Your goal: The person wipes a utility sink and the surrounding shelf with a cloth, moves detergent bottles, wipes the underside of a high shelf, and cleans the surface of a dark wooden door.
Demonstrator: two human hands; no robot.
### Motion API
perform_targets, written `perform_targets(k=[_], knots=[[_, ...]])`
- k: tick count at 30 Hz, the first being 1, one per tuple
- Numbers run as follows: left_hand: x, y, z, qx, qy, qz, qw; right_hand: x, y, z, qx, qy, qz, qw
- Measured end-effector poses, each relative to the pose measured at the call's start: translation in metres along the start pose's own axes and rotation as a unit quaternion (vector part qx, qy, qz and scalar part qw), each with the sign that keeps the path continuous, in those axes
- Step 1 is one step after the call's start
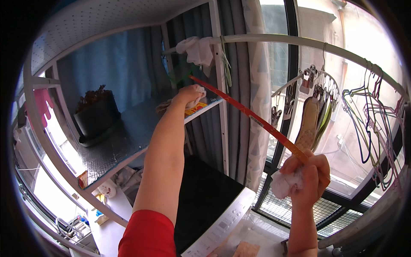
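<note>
My left hand (pixel 190 93) reaches out over the front edge of a shelf (pixel 128 128) and grips a crumpled white tissue or cloth (pixel 201 92). Beneath it lies a yellow and red packet (pixel 196 109) on the shelf edge. My right hand (pixel 313 178), at lower right, is closed around the near end of a long, thin red strip (pixel 247 112). A wad of white tissue or cloth (pixel 284 184) is also in that hand. The strip slants up to the left, its far end just above my left hand. Faint green shapes near that end are too dark to make out.
A dark plant pot (pixel 98 112) with a dry plant stands on the shelf. Below is a top-loading washing machine (pixel 221 221). Overhead, a pale rail (pixel 273 38) carries a white cloth (pixel 197 53), a clip hanger (pixel 310 77) and several wire hangers (pixel 369 106). Curtains (pixel 236 128) hang behind.
</note>
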State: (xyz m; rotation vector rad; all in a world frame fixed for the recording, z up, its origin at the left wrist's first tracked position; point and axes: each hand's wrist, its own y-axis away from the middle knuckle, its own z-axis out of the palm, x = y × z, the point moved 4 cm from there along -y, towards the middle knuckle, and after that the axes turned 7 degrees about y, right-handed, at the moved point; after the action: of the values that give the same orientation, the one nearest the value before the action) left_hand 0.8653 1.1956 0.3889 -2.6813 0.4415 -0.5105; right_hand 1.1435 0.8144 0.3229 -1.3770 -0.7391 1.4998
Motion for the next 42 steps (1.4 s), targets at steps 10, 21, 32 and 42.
perform_targets(k=[10, 21, 32, 42], knots=[[0.009, 0.070, -0.045, -0.067, 0.017, -0.051, 0.996, 0.012, -0.001, -0.004, 0.014, -0.047, 0.025, 0.998], [0.079, 0.300, -0.086, 0.098, 0.066, 0.104, 0.987, 0.064, -0.002, 0.019, -0.017, -0.136, 0.091, 0.986], [-0.133, 0.532, 0.149, 0.290, 0.100, -0.347, 0.886, 0.087, 0.014, 0.023, -0.023, -0.123, 0.184, 0.975], [-0.210, 0.525, 0.211, 0.209, -0.045, -0.462, 0.861, 0.070, 0.026, 0.028, -0.079, -0.007, 0.184, 0.980]])
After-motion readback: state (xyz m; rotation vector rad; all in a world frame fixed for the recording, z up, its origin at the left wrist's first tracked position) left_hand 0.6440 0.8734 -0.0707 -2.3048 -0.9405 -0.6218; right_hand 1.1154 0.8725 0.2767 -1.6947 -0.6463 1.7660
